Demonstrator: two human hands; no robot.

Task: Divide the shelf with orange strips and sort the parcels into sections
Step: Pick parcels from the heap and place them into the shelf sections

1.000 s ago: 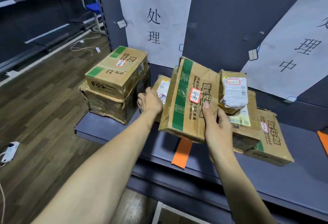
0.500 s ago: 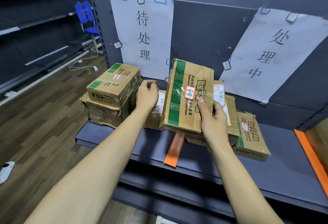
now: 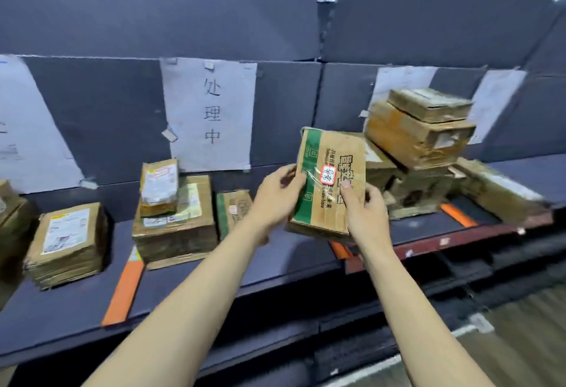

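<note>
Head cam, single view, close on shelf [image 3: 275,267].
Worn on person's head, faces fwd and slightly down at shelf front and dark back panel [image 3: 122,117]. Near: both forearms reach in from bottom edge toward centre. Far: paper sign [image 3: 211,114] on panel. Wide-angle bends edges; right side blurred. No 2nd view to share.

1. The paper sign [image 3: 211,114] on the back wall of the shelf reads 处理中, handwritten top to bottom.
2. The parcel [image 3: 329,184] I hold carries a red-edged sticker [image 3: 328,174] reading 异常.
3. On that parcel, printed beside the green band: "make future" and 未来; the bold logo is too blurred for me.
</note>
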